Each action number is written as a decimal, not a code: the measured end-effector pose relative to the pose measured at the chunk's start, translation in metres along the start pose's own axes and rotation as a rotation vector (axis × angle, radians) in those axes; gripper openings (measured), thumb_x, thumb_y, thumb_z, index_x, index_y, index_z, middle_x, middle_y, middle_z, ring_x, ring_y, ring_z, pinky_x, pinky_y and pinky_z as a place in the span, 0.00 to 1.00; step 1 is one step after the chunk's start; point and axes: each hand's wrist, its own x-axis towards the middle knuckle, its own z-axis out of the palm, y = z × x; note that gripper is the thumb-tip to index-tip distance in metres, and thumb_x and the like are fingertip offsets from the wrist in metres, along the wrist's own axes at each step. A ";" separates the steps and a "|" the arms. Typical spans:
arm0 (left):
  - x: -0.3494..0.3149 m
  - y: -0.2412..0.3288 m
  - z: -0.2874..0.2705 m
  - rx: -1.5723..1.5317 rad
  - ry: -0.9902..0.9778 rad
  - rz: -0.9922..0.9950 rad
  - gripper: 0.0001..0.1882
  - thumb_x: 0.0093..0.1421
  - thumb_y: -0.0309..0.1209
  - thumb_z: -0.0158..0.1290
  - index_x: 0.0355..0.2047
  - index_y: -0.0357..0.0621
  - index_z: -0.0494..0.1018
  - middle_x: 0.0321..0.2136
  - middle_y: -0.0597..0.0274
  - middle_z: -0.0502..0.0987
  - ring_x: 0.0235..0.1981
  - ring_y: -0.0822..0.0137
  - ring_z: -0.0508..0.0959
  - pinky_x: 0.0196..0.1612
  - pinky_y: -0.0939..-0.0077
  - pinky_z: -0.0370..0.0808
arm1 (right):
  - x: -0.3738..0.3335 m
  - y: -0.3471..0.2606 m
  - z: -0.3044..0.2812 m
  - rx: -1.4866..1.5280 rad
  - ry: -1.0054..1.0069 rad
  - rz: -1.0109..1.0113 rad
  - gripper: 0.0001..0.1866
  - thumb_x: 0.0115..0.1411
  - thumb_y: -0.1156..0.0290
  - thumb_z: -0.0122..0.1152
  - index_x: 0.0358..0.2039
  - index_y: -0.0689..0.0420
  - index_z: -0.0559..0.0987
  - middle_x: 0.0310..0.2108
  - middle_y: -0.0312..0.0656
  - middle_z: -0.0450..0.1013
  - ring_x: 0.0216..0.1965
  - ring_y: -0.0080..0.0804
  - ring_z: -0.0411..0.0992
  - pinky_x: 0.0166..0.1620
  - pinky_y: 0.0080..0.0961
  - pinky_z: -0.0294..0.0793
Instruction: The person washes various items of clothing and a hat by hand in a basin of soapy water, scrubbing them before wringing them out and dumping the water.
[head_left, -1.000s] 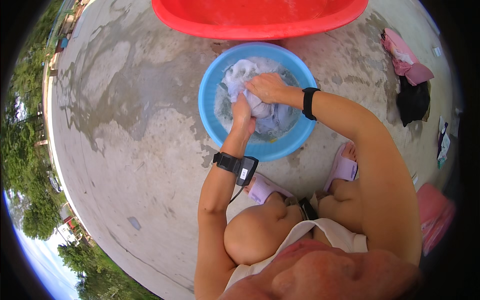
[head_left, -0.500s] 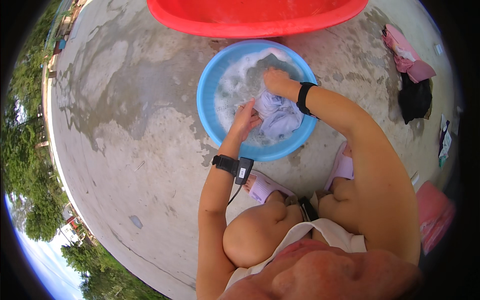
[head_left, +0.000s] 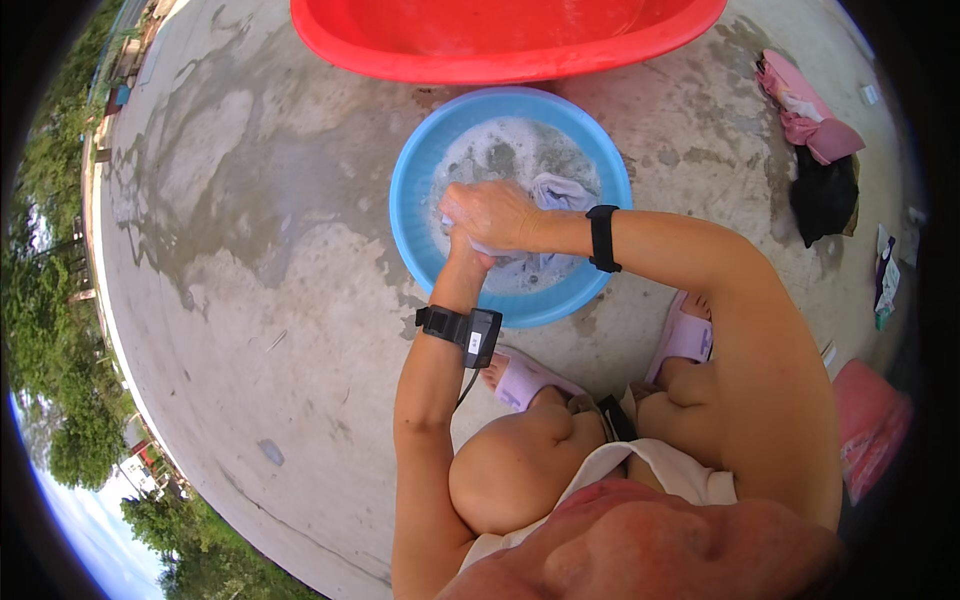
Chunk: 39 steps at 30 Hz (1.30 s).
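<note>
A light blue plastic basin (head_left: 408, 165) of foamy water stands on the floor in front of me. In it, a wet pale lavender cloth (head_left: 562, 193) lies bunched, partly under the water and suds. My right hand (head_left: 497, 214) is closed over part of the cloth, above the basin's left half. My left hand (head_left: 470, 252) is pressed against it from below, with cloth caught between the two. The right hand hides most of the left hand's fingers.
A large red tub (head_left: 500, 62) sits just beyond the basin. To the right lie pink cloth items (head_left: 812, 115), a black bag (head_left: 825, 197), a small packet (head_left: 886, 275) and a pink plastic packet (head_left: 868, 425). Wet patches mark the concrete floor (head_left: 250, 280).
My right hand has moved left and nearer from the far side of the basin and now meets my left hand. Part of the cloth has come up between them.
</note>
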 end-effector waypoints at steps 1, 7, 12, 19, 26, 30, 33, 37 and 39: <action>-0.003 -0.001 0.000 0.022 0.049 0.020 0.35 0.67 0.56 0.36 0.61 0.37 0.58 0.55 0.49 0.68 0.55 0.54 0.72 0.55 0.61 0.71 | 0.007 0.001 -0.007 -0.277 -0.121 -0.013 0.07 0.54 0.68 0.54 0.31 0.56 0.76 0.25 0.53 0.76 0.31 0.55 0.75 0.34 0.49 0.71; 0.002 0.004 0.012 0.306 0.282 0.245 0.26 0.63 0.43 0.52 0.55 0.40 0.65 0.47 0.50 0.72 0.48 0.58 0.75 0.51 0.62 0.72 | 0.028 0.099 -0.026 -0.596 -0.095 0.121 0.12 0.53 0.63 0.56 0.34 0.55 0.79 0.27 0.48 0.78 0.34 0.50 0.76 0.36 0.48 0.71; -0.015 0.019 -0.018 1.735 0.155 0.579 0.44 0.51 0.42 0.63 0.62 0.34 0.57 0.51 0.41 0.70 0.51 0.47 0.73 0.54 0.61 0.70 | 0.003 0.112 0.001 -0.610 -0.065 0.043 0.25 0.56 0.50 0.58 0.49 0.53 0.78 0.53 0.49 0.69 0.53 0.51 0.70 0.50 0.52 0.68; 0.010 0.021 -0.027 1.992 0.239 0.003 0.31 0.53 0.52 0.58 0.40 0.31 0.75 0.39 0.38 0.77 0.46 0.48 0.77 0.48 0.57 0.73 | -0.003 0.132 0.003 -0.848 -0.333 0.295 0.21 0.55 0.59 0.59 0.48 0.54 0.79 0.50 0.46 0.72 0.51 0.45 0.72 0.52 0.43 0.69; -0.033 0.011 0.019 0.740 0.104 -0.470 0.52 0.58 0.72 0.32 0.58 0.30 0.60 0.42 0.35 0.76 0.49 0.51 0.77 0.46 0.62 0.77 | -0.008 0.093 -0.022 -0.581 -0.260 0.413 0.24 0.55 0.60 0.59 0.47 0.64 0.77 0.49 0.58 0.72 0.51 0.47 0.73 0.48 0.42 0.72; -0.028 0.005 0.016 0.103 -0.201 -0.285 0.50 0.60 0.70 0.24 0.65 0.37 0.51 0.59 0.44 0.64 0.55 0.48 0.72 0.54 0.59 0.74 | -0.005 0.033 -0.004 0.227 -0.288 0.543 0.25 0.58 0.56 0.55 0.52 0.57 0.73 0.47 0.60 0.72 0.46 0.54 0.73 0.44 0.42 0.74; -0.021 0.016 0.014 -0.035 -0.186 -0.113 0.44 0.63 0.64 0.26 0.63 0.38 0.53 0.58 0.46 0.65 0.54 0.49 0.72 0.53 0.59 0.74 | -0.012 -0.005 0.016 0.047 0.020 0.189 0.23 0.59 0.53 0.54 0.49 0.54 0.74 0.43 0.59 0.74 0.41 0.55 0.74 0.38 0.44 0.73; -0.018 0.019 0.006 -0.031 -0.189 0.009 0.36 0.66 0.56 0.29 0.62 0.39 0.56 0.56 0.48 0.67 0.53 0.51 0.73 0.53 0.59 0.74 | -0.017 -0.034 0.004 0.050 -0.125 0.044 0.17 0.60 0.55 0.52 0.40 0.54 0.77 0.32 0.55 0.76 0.35 0.55 0.75 0.35 0.47 0.71; -0.015 0.017 0.005 0.016 -0.191 0.077 0.32 0.67 0.52 0.30 0.61 0.40 0.57 0.55 0.49 0.68 0.52 0.51 0.73 0.53 0.59 0.74 | -0.007 -0.013 0.006 -0.130 -0.073 -0.090 0.16 0.60 0.58 0.50 0.29 0.56 0.79 0.23 0.51 0.75 0.30 0.55 0.75 0.35 0.50 0.70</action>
